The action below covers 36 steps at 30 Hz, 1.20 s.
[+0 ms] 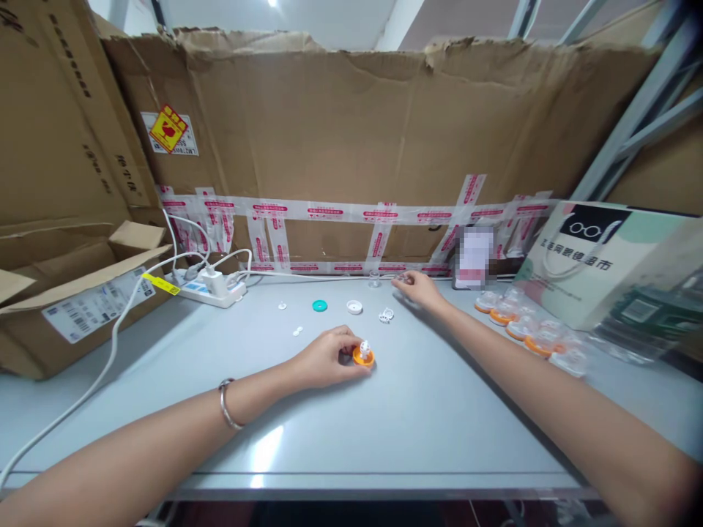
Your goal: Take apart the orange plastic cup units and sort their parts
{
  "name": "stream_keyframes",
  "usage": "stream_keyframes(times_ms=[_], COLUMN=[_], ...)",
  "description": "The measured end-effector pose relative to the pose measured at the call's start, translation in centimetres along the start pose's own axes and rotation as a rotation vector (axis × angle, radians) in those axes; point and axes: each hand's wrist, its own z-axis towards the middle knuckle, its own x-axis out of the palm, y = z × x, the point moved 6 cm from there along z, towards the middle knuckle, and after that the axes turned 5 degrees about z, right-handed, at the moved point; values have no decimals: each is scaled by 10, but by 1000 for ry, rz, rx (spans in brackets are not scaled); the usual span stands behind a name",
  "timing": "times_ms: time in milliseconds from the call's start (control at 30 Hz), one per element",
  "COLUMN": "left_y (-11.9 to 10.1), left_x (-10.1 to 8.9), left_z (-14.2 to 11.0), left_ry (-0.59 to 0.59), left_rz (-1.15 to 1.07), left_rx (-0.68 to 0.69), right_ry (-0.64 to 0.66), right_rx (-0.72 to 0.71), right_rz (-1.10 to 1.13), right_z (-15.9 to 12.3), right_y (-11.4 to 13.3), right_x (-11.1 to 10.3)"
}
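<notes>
My left hand grips the edge of a small round orange base on the table. On top of that base stands a white piece with dark spots. Farther back, my right hand has its fingertips closed on a small clear plastic piece, partly hidden by the fingers. Just left of it stands a clear plastic cup-like piece. Between the hands lie a white openwork part and a white ring-shaped part. A green disc and small white parts lie further left.
Several clear domes on orange and white bases line the right side, before a paper bag and plastic bottle. A phone leans on the cardboard wall. A power strip and open carton are left.
</notes>
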Motion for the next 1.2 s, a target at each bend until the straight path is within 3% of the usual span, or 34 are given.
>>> stream_keyframes(times_ms=[167, 333, 467, 600, 667, 733, 833, 900, 1200], left_y=[1, 2, 2, 4, 4, 5, 5, 6, 13], left_x=[-2, -4, -4, -2, 0, 1, 1, 1, 3], left_z=[-1, -1, -1, -1, 0, 0, 1, 2, 4], left_ry=[0, 0, 2, 6, 12, 13, 8, 5, 35], left_rz=[-16, -15, -23, -34, -42, -39, -37, -72, -272], left_rx=[14, 25, 20, 25, 37, 44, 37, 15, -95], right_ry=[-38, -57, -96, -155, -77, 198, 524, 634, 635], right_rx=[47, 71, 75, -17, -117, -282, -347, -356, -356], right_rz=[-69, -79, -45, 33, 95, 239, 296, 321, 334], right_z=[27, 32, 25, -5, -34, -70, -118, -134, -139], right_y=[-13, -17, -9, 23, 47, 74, 93, 96, 94], right_x=[23, 32, 24, 4, 0, 9, 24, 31, 40])
